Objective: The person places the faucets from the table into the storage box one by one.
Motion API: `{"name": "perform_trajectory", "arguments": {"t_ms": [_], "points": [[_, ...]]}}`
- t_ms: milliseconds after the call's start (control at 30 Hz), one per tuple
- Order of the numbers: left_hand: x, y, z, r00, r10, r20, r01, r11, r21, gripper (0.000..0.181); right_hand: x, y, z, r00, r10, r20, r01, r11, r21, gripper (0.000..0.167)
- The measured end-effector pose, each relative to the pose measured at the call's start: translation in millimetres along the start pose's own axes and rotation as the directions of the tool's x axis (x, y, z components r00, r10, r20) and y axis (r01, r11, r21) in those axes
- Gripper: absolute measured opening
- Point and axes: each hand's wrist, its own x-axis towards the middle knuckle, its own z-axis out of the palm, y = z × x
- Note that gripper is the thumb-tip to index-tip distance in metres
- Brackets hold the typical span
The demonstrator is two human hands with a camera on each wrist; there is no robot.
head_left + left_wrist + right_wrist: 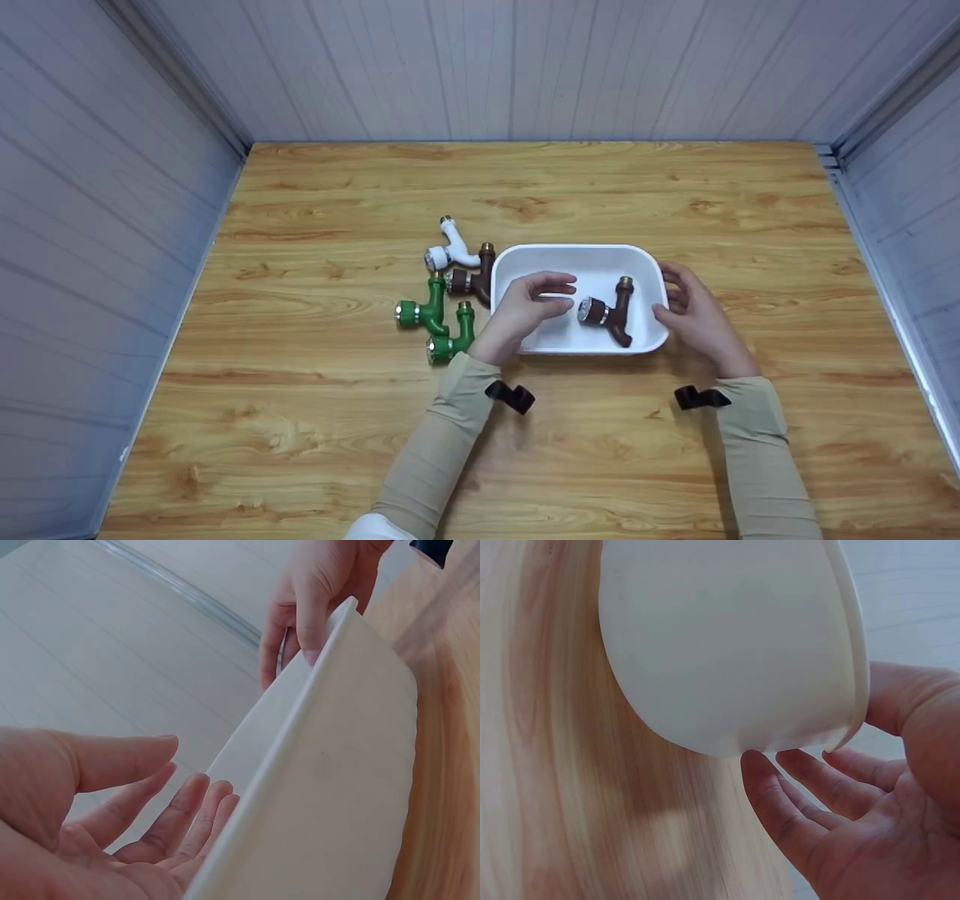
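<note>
A white basin [577, 259] holds one brown faucet [621, 309] lying in its right half. Over the basin's left part is my left hand [529, 306], fingers parted from the thumb and nothing between them. At the right end, my right hand [697, 322] grips the basin; in the right wrist view its fingertips touch the outer wall [735, 652] and the thumb lies over the rim. Left of the basin lie a white faucet [456, 247], another brown faucet [485, 277] and two green faucets, one farther left [433, 309], one nearer my left forearm [463, 330].
The wooden table [337, 435] extends around the basin on every side. Pale panels stand at the back [480, 67], left [97, 225] and right [915, 187] of it. Black bands with mounts [511, 396] are on both wrists.
</note>
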Motion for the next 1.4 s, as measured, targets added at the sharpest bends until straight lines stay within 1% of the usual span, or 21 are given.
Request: {"name": "perform_trajectory", "arguments": {"t_ms": [100,133,233,400,600,767,933,1000,1100,1167,1233,1300,1400], "points": [[-1.9,3.2,-0.1,1.0,0.008,-0.008,-0.008,1.0,0.023,0.035,0.2,0.1,0.0,1.0,-0.004,0.001,0.004,1.0,-0.001,0.059],[-0.8,0.6,-0.8,1.0,0.015,-0.011,-0.015,0.999,0.028,0.035,0.1,-0.2,0.0,1.0,-0.004,0.001,0.004,1.0,-0.004,0.059],[-3.4,4.1,-1.0,0.999,0.031,-0.011,-0.03,0.999,0.036,0.036,0.2,-0.9,0.1,1.0,-0.005,0.0,0.005,1.0,-0.008,0.059],[-9.9,11.5,-1.6,0.998,0.061,0.015,-0.062,0.997,0.035,0.041,-0.3,-1.1,0.5,1.0,-0.012,-0.004,0.012,1.0,0.004,0.06],[-16.8,18.1,-3.2,0.994,0.102,0.047,-0.105,0.992,0.071,0.044,-0.4,-0.9,0.6,1.0,-0.012,-0.004,0.012,1.0,0.008,0.059],[-20.6,21.3,-6.2,0.991,0.112,0.074,-0.118,0.989,0.093,0.047,-0.3,-0.5,0.5,1.0,-0.011,-0.005,0.011,1.0,0.005,0.06],[-24.2,24.1,-9.7,0.991,0.103,0.089,-0.111,0.99,0.091,0.049,-0.7,-1.7,1.2,1.0,-0.016,-0.008,0.016,1.0,0.002,0.06],[-28.1,29.4,-9.9,0.991,0.097,0.097,-0.106,0.991,0.087,0.049,-1.0,-2.1,1.3,1.0,-0.017,-0.008,0.017,1.0,0.003,0.06],[-36.7,42.0,-8.5,0.99,0.092,0.107,-0.1,0.992,0.08,0.049,-0.7,0.0,0.7,1.0,-0.017,-0.01,0.017,1.0,0.006,0.061],[-41.7,49.0,-7.7,0.989,0.097,0.11,-0.105,0.991,0.079,0.049,0.1,3.5,0.2,1.0,-0.021,-0.01,0.021,1.0,0.007,0.061],[-44.7,52.8,-7.7,0.989,0.1,0.108,-0.109,0.991,0.078,0.049,2.1,10.9,-1.0,1.0,-0.02,-0.013,0.02,1.0,0.008,0.061],[-44.3,51.5,-9.0,0.989,0.103,0.102,-0.112,0.99,0.081,0.05,4.3,18.7,-2.0,1.0,-0.018,-0.016,0.018,1.0,0.007,0.062],[-40.1,43.1,-13.1,0.989,0.117,0.092,-0.125,0.988,0.093,0.054,6.9,27.1,-3.0,1.0,-0.013,-0.018,0.013,1.0,0.014,0.063]]}}
